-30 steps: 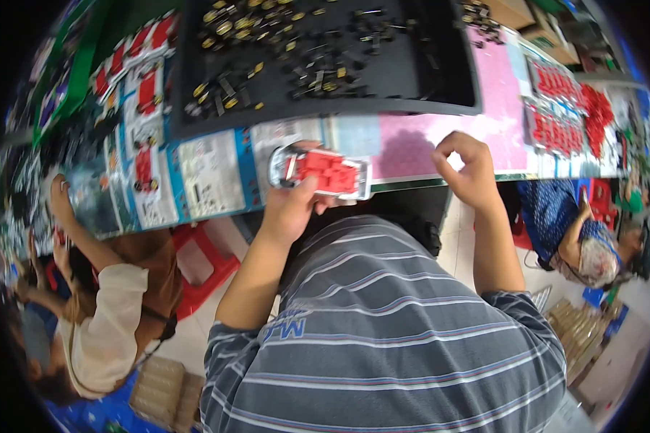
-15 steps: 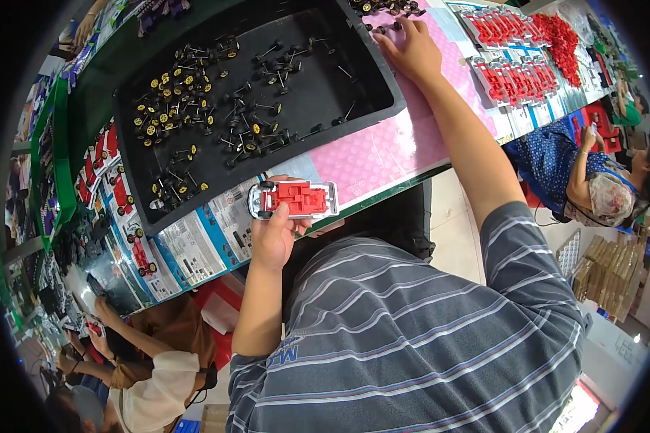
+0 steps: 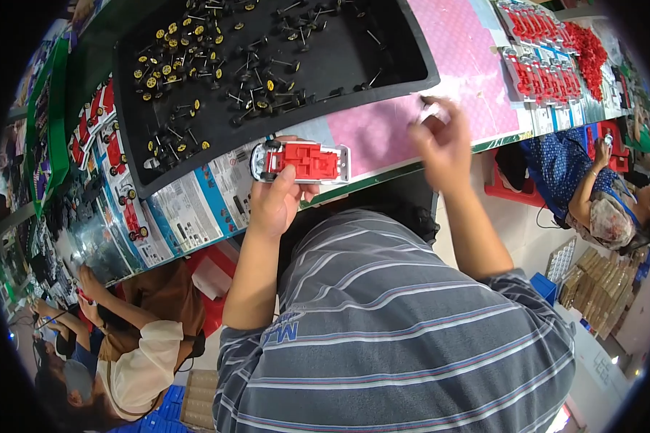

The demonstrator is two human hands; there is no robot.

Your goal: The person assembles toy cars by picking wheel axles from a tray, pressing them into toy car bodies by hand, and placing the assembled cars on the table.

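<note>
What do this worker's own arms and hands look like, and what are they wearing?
Both forearms are bare, with no gloves, watch or rings that I can make out. The left hand shows clearly; the right hand is motion-blurred. Short sleeves of a grey striped T-shirt end above the elbows.

Toy assembly workshop: wheel-axle tray [image 3: 383,68], seated co-workers [image 3: 592,195].

Toy car chassis held over the bench edge

The left hand [image 3: 273,202] grips a red toy car chassis [image 3: 301,162] just beside the black tray [image 3: 383,61] of wheels and axles; the blurred right hand [image 3: 444,141] pinches a small pale piece [image 3: 435,110] above the pink mat [image 3: 383,130].
</note>
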